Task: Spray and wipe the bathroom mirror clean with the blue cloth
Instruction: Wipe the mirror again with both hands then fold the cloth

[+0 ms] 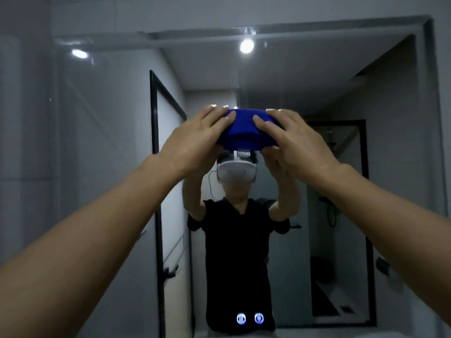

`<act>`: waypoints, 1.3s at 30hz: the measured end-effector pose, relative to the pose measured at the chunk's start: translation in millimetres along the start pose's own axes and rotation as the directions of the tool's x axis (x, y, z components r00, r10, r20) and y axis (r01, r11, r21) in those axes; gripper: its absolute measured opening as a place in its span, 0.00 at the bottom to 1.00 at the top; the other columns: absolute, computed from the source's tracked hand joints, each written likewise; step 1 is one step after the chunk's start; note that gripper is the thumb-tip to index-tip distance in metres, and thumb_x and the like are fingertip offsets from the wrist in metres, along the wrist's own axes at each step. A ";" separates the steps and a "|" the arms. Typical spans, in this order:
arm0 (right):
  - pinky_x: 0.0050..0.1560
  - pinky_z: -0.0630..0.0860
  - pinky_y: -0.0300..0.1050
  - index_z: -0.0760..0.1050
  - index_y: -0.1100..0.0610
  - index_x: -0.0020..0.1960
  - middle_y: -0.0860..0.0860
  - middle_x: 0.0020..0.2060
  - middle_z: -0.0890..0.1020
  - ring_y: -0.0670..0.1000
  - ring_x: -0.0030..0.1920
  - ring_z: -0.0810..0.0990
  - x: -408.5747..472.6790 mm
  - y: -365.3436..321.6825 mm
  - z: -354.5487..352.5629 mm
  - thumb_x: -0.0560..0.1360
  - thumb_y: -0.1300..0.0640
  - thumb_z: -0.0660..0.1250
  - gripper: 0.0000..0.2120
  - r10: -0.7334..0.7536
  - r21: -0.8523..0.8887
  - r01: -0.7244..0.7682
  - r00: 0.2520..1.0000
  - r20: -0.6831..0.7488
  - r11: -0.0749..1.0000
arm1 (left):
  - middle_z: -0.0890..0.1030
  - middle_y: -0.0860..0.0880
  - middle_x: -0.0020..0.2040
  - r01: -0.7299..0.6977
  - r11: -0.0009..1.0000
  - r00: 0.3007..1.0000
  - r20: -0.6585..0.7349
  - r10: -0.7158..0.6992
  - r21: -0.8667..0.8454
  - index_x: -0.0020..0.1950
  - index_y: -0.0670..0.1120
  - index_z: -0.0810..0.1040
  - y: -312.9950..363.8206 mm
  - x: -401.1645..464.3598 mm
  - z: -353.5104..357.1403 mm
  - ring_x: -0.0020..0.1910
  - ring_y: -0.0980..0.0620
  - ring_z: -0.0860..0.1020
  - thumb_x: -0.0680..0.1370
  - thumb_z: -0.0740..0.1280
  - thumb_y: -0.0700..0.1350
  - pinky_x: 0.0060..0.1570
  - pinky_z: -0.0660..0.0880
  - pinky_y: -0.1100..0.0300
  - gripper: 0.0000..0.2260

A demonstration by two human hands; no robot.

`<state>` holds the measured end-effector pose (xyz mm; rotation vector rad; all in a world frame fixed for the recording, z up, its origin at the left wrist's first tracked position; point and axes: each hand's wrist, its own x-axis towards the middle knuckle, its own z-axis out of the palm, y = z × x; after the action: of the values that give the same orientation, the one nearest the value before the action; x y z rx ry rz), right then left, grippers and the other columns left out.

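Both hands, the left hand (195, 140) and the right hand (292, 142), are pressing the blue cloth (246, 135) flat on the mirror (109, 142), long axis level, streaks running toward the top edge.

mirror (102, 142) glass open left, right and above, blue cloth (244, 130) pressed flat at centre

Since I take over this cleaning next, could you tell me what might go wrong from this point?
Drip trails run down the mirror above the blue cloth; missed, they may dry as streaks. Both the left hand and right hand press the cloth with fingers near its edges, so fingertips might smudge the glass.
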<state>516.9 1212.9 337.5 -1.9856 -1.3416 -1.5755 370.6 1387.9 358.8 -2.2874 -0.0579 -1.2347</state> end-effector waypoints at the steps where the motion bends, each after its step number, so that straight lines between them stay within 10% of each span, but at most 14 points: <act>1: 0.66 0.71 0.59 0.62 0.55 0.77 0.60 0.73 0.67 0.61 0.74 0.63 -13.5 -4.3 4.8 0.76 0.55 0.71 0.33 -0.008 -0.009 0.008 1.000 0.004 1.000 | 0.64 0.40 0.77 -0.024 0.999 1.000 -0.004 0.024 0.021 0.78 0.42 0.61 5.3 -12.2 5.8 0.76 0.40 0.61 0.77 0.68 0.40 0.70 0.68 0.44 0.31; 11: 0.52 0.78 0.57 0.76 0.58 0.66 0.63 0.60 0.78 0.64 0.58 0.77 -143.0 -52.1 54.8 0.65 0.63 0.76 0.29 -0.069 -0.054 0.070 0.998 0.008 0.996 | 0.77 0.36 0.63 -0.131 0.987 0.986 -0.092 0.139 0.094 0.67 0.37 0.74 65.0 -131.2 80.8 0.59 0.36 0.77 0.70 0.72 0.33 0.57 0.76 0.45 0.26; 17: 0.51 0.75 0.54 0.75 0.52 0.65 0.53 0.56 0.81 0.57 0.56 0.78 -187.1 -74.9 39.5 0.66 0.54 0.73 0.27 -0.060 0.207 -0.001 0.955 0.289 0.978 | 0.81 0.43 0.56 -0.015 0.971 0.992 0.116 0.043 -0.237 0.62 0.42 0.77 94.0 -183.3 68.8 0.51 0.42 0.77 0.65 0.70 0.42 0.52 0.76 0.48 0.25; 22: 0.52 0.78 0.41 0.74 0.42 0.64 0.42 0.55 0.80 0.42 0.52 0.79 -223.5 -83.1 2.3 0.72 0.53 0.71 0.22 -0.019 0.659 -0.523 0.776 0.631 0.541 | 0.78 0.55 0.55 0.388 0.622 0.911 0.384 -0.148 -0.680 0.61 0.53 0.78 112.3 -231.5 41.3 0.52 0.58 0.77 0.68 0.65 0.50 0.53 0.75 0.59 0.21; 30: 0.31 0.75 0.49 0.77 0.62 0.57 0.61 0.45 0.80 0.56 0.37 0.78 -296.1 -135.1 -11.2 0.78 0.58 0.66 0.10 0.095 0.509 -0.798 0.508 0.856 -0.323 | 0.82 0.48 0.51 0.684 -0.090 0.670 0.672 -0.314 -0.724 0.60 0.51 0.79 154.0 -289.5 15.7 0.47 0.55 0.82 0.75 0.67 0.50 0.45 0.79 0.58 0.14; 39: 0.32 0.76 0.50 0.77 0.63 0.60 0.63 0.46 0.80 0.57 0.38 0.79 -353.0 -188.5 -28.2 0.75 0.48 0.69 0.21 -0.066 0.322 -0.790 0.414 0.908 -0.522 | 0.84 0.45 0.39 0.710 -0.475 0.388 0.852 -0.350 -0.519 0.53 0.43 0.82 190.1 -347.2 21.5 0.33 0.52 0.79 0.75 0.70 0.61 0.22 0.68 0.62 0.21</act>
<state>359.3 1121.9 -20.0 -1.2102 -0.7012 0.8745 239.0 1307.7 -6.5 -4.1364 -1.2397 -1.7249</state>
